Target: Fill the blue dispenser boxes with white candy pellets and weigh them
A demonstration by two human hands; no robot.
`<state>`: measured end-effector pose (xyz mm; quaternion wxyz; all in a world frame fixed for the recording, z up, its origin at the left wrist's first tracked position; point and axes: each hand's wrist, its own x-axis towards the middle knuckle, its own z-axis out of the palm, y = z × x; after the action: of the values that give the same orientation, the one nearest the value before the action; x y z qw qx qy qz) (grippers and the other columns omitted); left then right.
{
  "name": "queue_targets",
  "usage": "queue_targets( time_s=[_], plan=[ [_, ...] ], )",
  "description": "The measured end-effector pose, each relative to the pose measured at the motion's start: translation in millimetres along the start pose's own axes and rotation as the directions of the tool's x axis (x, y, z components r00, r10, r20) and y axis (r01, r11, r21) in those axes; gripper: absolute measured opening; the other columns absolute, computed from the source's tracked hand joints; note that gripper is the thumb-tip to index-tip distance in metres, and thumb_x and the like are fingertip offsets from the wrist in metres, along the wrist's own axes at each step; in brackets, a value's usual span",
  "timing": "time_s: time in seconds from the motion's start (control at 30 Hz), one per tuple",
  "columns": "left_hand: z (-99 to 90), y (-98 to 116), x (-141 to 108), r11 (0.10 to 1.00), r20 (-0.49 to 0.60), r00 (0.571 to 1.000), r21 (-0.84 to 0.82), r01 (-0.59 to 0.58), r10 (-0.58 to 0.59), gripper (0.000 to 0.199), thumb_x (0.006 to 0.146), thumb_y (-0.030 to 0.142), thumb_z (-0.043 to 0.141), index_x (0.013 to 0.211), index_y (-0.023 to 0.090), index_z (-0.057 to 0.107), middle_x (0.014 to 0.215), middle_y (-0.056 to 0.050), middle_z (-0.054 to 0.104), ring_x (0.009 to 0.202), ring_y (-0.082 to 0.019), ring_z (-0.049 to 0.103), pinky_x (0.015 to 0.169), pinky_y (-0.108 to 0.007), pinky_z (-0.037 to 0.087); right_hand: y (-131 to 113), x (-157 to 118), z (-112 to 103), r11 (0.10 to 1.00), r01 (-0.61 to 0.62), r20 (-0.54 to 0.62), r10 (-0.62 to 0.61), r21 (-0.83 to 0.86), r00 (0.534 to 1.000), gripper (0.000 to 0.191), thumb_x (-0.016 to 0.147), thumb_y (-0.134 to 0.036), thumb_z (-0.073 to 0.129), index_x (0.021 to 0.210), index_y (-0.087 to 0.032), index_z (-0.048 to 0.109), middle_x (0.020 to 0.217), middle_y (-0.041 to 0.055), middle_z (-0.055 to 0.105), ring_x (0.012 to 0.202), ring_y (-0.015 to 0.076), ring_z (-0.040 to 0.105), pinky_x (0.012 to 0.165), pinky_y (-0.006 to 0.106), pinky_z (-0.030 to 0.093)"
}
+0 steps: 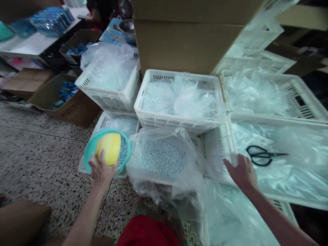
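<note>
My left hand point(102, 167) grips a yellow plastic bowl point(110, 148), tilted over a turquoise basin point(88, 150). Small blue-grey pellets point(123, 150) lie in the basin, partly hidden behind the bowl. Right of it, a crate lined with a clear plastic bag point(189, 160) holds a wide bed of similar pellets point(162, 157). My right hand point(242, 172) is at the near-left rim of a white crate point(232, 140), thumb apart and fingers curled over the edge. Black-handled scissors point(260, 155) lie on clear plastic in that crate, just right of this hand.
Behind stand more white crates point(179, 121) with bagged contents, and a tall cardboard box point(187, 44). Open cartons point(69, 109) with blue packets sit on the speckled floor point(46, 147) at left. A person point(96, 15) is by a white table point(36, 44) at the back.
</note>
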<state>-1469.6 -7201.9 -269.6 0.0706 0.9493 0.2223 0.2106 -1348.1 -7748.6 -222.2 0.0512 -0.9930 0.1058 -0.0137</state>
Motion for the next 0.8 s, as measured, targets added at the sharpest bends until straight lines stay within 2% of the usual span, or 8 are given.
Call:
queue_targets(
  time_s=[0.13, 0.17, 0.27, 0.33, 0.4, 0.5, 0.63, 0.8],
  plan=[
    [25.7, 103, -29, 0.918, 0.153, 0.95, -0.338, -0.209, 0.273, 0.104, 0.069, 0.043, 0.067, 0.147, 0.017, 0.005, 0.137, -0.019, 0.031, 0.127, -0.032, 0.034, 0.102, -0.047, 0.035, 4, 4, -1, 0.999, 0.007, -0.014, -0.006, 0.038, 1.0, 0.045, 0.078, -0.052, 0.047, 0.102, -0.014, 0.053, 0.097, 0.015, 0.057, 0.09, 0.0304, 0.054, 0.071, 0.039, 0.042],
    [44.1, 128, -33, 0.891, 0.27, 0.892, -0.381, -0.247, 0.363, 0.099, 0.07, 0.041, 0.066, 0.147, 0.018, 0.008, 0.137, -0.018, 0.033, 0.127, -0.032, 0.035, 0.103, -0.046, 0.035, 5, 5, -1, 0.999, 0.009, -0.015, -0.008, 0.042, 1.0, 0.045, 0.078, -0.052, 0.047, 0.102, -0.014, 0.053, 0.096, 0.0148, 0.057, 0.089, 0.03, 0.054, 0.071, 0.038, 0.042],
    [118.8, 181, -28, 0.844, 0.615, 0.579, -0.351, -0.406, 0.535, 0.081, 0.071, 0.028, 0.066, 0.143, 0.029, 0.03, 0.141, -0.015, 0.033, 0.129, -0.037, 0.032, 0.101, -0.052, 0.033, 7, 8, 3, 0.999, 0.001, -0.011, -0.001, 0.044, 1.0, 0.044, 0.079, -0.052, 0.047, 0.101, -0.015, 0.052, 0.096, 0.0141, 0.057, 0.087, 0.029, 0.054, 0.07, 0.037, 0.041],
    [171.9, 190, -20, 0.854, 0.731, 0.493, -0.239, -0.462, 0.472, 0.069, 0.076, 0.019, 0.06, 0.139, 0.035, 0.038, 0.145, -0.013, 0.032, 0.134, -0.039, 0.023, 0.101, -0.059, 0.026, 10, 11, 7, 0.999, 0.003, -0.005, -0.003, 0.042, 1.0, 0.042, 0.078, -0.052, 0.049, 0.1, -0.016, 0.051, 0.094, 0.0128, 0.056, 0.086, 0.0285, 0.054, 0.069, 0.037, 0.041],
    [215.8, 183, -20, 0.873, 0.77, 0.493, -0.166, -0.458, 0.405, 0.063, 0.08, 0.016, 0.056, 0.137, 0.036, 0.041, 0.146, -0.012, 0.031, 0.137, -0.039, 0.016, 0.1, -0.064, 0.022, 12, 13, 12, 0.999, 0.013, -0.007, -0.013, 0.042, 1.0, 0.042, 0.078, -0.054, 0.05, 0.097, -0.017, 0.051, 0.091, 0.0113, 0.056, 0.085, 0.0281, 0.053, 0.069, 0.036, 0.041],
    [254.0, 170, -49, 0.925, 0.769, 0.567, -0.084, -0.37, 0.296, 0.067, 0.079, 0.016, 0.059, 0.138, 0.039, 0.039, 0.147, -0.012, 0.028, 0.137, -0.039, 0.016, 0.099, -0.064, 0.024, 16, 16, 18, 0.999, 0.022, -0.017, -0.021, 0.045, 1.0, 0.042, 0.076, -0.055, 0.053, 0.095, -0.018, 0.051, 0.089, 0.0102, 0.055, 0.084, 0.0278, 0.053, 0.068, 0.036, 0.04],
    [264.9, 190, -103, 0.996, 0.721, 0.693, 0.057, -0.068, 0.006, 0.086, 0.071, 0.021, 0.065, 0.145, 0.033, 0.024, 0.143, -0.018, 0.027, 0.13, -0.043, 0.024, 0.088, -0.055, 0.04, 19, 17, 17, 0.996, 0.027, -0.002, -0.027, 0.091, 1.0, 0.043, 0.076, -0.056, 0.054, 0.096, -0.018, 0.05, 0.09, 0.0095, 0.054, 0.084, 0.0267, 0.052, 0.067, 0.035, 0.04],
    [263.2, 224, -133, 0.915, 0.709, 0.637, 0.027, 0.403, -0.302, 0.085, 0.069, 0.029, 0.062, 0.144, 0.026, 0.022, 0.13, -0.019, 0.038, 0.118, -0.038, 0.042, 0.085, -0.047, 0.043, 18, 16, 10, 0.985, 0.046, -0.004, -0.046, 0.165, 0.999, 0.039, 0.077, -0.056, 0.052, 0.093, -0.02, 0.048, 0.088, 0.008, 0.052, 0.082, 0.026, 0.051, 0.067, 0.036, 0.041]
  ],
)
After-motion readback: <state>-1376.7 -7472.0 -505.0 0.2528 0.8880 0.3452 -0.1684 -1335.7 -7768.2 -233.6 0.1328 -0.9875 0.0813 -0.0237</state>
